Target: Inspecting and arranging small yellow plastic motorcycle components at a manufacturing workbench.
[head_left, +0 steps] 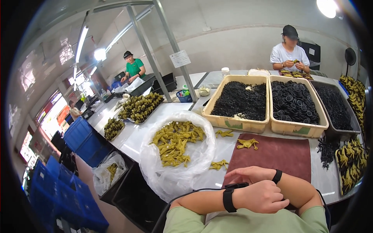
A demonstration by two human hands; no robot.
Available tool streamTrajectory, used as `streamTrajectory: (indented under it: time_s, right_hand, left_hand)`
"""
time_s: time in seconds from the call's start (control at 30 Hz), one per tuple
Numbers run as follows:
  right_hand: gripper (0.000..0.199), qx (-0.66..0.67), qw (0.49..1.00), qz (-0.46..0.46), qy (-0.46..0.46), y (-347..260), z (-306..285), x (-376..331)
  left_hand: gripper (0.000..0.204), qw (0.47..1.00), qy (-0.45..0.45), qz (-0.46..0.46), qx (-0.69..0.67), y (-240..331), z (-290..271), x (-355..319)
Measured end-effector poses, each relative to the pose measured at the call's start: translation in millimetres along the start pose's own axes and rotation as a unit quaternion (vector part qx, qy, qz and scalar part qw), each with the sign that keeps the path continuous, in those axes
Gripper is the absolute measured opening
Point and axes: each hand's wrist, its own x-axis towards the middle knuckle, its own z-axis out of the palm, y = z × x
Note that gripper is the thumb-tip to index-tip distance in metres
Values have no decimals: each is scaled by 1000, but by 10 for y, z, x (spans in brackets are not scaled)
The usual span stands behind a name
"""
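- Left hand (262,197): back toward the camera, fingers loosely curled; palm hidden, so whether it is clamped on anything cannot be told.
- Right hand (248,174): fingers extended and apart from any visible object; its lower side is partly hidden by the left wrist, which crosses nearer the camera.
- Black wristbands: two, one per wrist; a small black device (237,185) at the left wrist is partly covered and hard to make out.
- Olive-yellow, plastic-looking piece with thin projecting limbs (247,143): one, lying flat on the upper left part of a reddish-brown rectangular mat (279,163), beyond both hands and touched by neither. Finer detail is too small to read.
- Translucent white plastic bag (167,184): one, left of the mat, mouth open, heaped with similar pieces; overlap prevents a count.
- Rectangular tubs: three beyond the mat. The left cream tub (252,125) and the dark tub (344,134) hold small black parts; the right cream tub (295,130) holds black discs. Contents uncountable.
- Right-hand tray of olive-yellow pieces (351,165): near the dark picture rim, edge obscured.
- Co-workers nearby: two, in white (288,54) and green (134,68).
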Motion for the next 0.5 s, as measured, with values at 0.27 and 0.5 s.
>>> streamTrajectory:
  time_s: [0.27,0.5]
  right_hand:
    - [36,-156,981,112,-9,-49,67,203]
    - [33,-63,990,119,-46,-38,21,250]
  left_hand:
    - [23,996,-81,-1,23,62,342,-155]
    - [25,996,-10,22,91,-204,67,-24]
